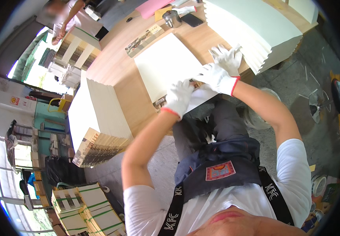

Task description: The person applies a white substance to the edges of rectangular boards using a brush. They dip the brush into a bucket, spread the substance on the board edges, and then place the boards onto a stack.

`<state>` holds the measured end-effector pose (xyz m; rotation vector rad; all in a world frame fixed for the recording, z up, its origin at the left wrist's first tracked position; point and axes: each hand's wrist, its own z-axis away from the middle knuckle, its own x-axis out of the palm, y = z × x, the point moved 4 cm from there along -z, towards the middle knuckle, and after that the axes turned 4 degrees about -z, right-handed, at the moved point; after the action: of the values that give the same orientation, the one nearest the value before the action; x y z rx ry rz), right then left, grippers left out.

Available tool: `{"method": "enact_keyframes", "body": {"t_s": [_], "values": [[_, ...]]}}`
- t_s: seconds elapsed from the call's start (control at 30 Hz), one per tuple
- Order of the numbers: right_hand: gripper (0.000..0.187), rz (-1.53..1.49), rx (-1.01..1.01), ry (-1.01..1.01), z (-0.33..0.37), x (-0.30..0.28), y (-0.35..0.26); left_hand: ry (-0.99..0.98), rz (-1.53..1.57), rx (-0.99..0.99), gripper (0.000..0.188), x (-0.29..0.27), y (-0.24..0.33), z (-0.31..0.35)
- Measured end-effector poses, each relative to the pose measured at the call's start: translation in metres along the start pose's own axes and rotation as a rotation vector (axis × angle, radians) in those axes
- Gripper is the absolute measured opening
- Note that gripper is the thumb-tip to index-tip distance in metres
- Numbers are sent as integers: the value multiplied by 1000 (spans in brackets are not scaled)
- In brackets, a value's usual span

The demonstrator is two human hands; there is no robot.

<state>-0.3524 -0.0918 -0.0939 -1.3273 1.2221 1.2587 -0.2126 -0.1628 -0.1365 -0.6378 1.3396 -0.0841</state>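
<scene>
A large white sheet (169,63) lies on the wooden table in front of me, with printed picture patches along its near edge. My left hand (178,96), in a white glove with a red cuff, rests on that near edge with its fingers apart. To its right, my right hand (218,78), gloved the same way, reaches across the sheet's near right corner with fingers stretched out. A printed patch shows between the hands; what lies under the palms is hidden. Just beyond my right hand is another white glove (229,58), apparently loose.
Tall stacks of paper stand right (256,31) and left (99,106) on the table (132,94). A printed strip (144,40), metal pot (172,19) and phone (192,20) lie farther back. Another person (77,19) stands at the far left. Strapped bundles (87,210) sit lower left.
</scene>
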Motion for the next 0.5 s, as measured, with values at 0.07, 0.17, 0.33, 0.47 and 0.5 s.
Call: {"method": "enact_keyframes", "body": {"t_s": [0.07, 0.17, 0.33, 0.47, 0.5], "values": [[35, -138, -131, 241, 7, 33, 23, 175, 595, -15, 49, -45, 9, 45], [39, -110, -297, 214, -1, 44, 26, 226, 2166, -556, 48, 1, 23, 101], [47, -237, -231, 62, 3, 72, 68, 508, 3095, -1209, 30, 22, 2, 105], [52, -49, 225, -5, 9, 41, 61, 636, 2900, -1353, 22, 28, -9, 98], [54, 22, 339, -10, 12, 22, 57, 684, 2875, -1350, 20, 41, -14, 91]]}}
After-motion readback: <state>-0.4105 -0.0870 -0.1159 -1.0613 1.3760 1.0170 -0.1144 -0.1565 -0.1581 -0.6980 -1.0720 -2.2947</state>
